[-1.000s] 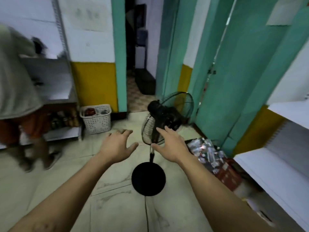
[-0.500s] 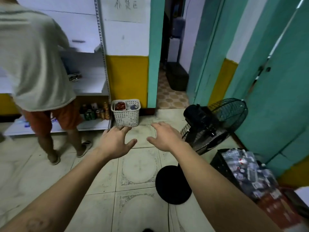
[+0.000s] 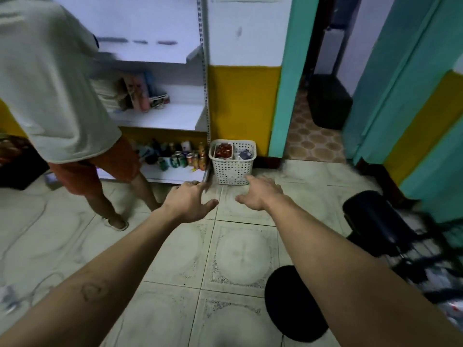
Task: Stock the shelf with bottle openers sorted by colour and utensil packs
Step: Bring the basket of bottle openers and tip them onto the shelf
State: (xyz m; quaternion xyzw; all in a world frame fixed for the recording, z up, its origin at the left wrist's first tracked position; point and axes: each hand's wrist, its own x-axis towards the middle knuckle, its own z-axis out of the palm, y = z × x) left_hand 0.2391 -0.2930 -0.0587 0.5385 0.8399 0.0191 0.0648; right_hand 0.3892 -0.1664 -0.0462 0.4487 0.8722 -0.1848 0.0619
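Both out toward 12 o'clock, palms down: left hand (image 3: 190, 201) and right hand (image 3: 260, 194), fingers spread loose, thumbs pointing inward, holding nothing, apart from each other above the floor tiles (image 3: 240, 256).

White shelf (image 3: 160, 116) at 11 o'clock against the wall. Can't pick out bottle openers or utensil packs anywhere; too blurred. Middle board: upright flat packs (image 3: 140, 93), pinkish and blue, print unreadable. Dark dashes (image 3: 140, 42) along the upper board's front edge, smeared, not legible. Bottom board: cluster of cans and bottles (image 3: 180, 159), green and orange labels, brands too small to read.

White perforated basket (image 3: 233, 169) on the floor at 12 o'clock, just beside the shelf's right post. Inside: red packet (image 3: 223, 150) plus something bluish-white (image 3: 244, 154); can't tell what either is. Tip of right hand over the basket's foot in view; contact or gap, can't tell.

Second person (image 3: 50, 83) at 10 o'clock, back turned, pale shirt, orange shorts, head cut off by the top edge, hiding the shelf's left part.

Black fan (image 3: 370, 221) at 3 o'clock, motion-blurred, cage cut by the right edge; round base (image 3: 295, 304) at 5 o'clock, partly behind the right forearm. Doorway (image 3: 325, 58) at 1 o'clock, dark inside, a dark box (image 3: 328, 101) on patterned floor, details lost.
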